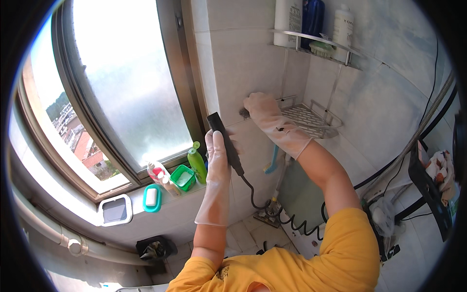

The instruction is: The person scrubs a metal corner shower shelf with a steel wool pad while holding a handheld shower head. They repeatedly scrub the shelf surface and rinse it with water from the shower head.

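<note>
My left hand point(218, 149), in a translucent glove, is closed around a black handheld device point(227, 144) with a coiled black cord point(292, 221); its blunt end points up beside the window frame. To the right and higher, my right hand point(259, 103), gloved too, presses a dark scouring pad point(244, 113) to the tiled wall point(240, 73). Only the pad's edge shows below my fingers. Just right of that hand sits a metal corner rack point(304, 115).
An upper corner shelf point(317, 38) holds several bottles. On the windowsill are a green bottle point(197, 164), a green box point(183, 177) and a soap dish point(152, 198). A blue brush point(271, 162) hangs below the rack. A metal shower hose point(419, 133) runs along the right wall.
</note>
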Tool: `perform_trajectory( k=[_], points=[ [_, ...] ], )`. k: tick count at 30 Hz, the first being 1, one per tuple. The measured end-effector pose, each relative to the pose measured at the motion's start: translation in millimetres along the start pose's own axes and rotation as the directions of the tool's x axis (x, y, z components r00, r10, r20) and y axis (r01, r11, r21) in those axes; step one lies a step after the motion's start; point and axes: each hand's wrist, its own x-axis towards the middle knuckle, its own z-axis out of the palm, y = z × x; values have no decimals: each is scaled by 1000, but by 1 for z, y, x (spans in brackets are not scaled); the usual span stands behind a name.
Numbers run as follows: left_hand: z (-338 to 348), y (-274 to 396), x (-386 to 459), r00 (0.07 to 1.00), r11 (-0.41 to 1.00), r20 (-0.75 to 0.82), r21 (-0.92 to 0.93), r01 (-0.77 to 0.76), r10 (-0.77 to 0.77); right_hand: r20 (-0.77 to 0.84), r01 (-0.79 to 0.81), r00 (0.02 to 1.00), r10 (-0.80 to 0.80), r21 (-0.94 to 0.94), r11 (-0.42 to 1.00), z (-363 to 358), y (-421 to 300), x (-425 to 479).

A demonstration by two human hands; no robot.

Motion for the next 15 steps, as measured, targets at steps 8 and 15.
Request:
perform_trajectory(
  k=[8, 15],
  points=[
    [29, 53, 24, 989, 999, 140, 6, -52, 51, -307, -451, 751, 585, 409, 793, -41, 40, 26],
    [57, 121, 76, 915, 931, 272, 131, -341, 297, -284, -276, 886, 366, 311, 910, 4, -5, -9]
  ],
)
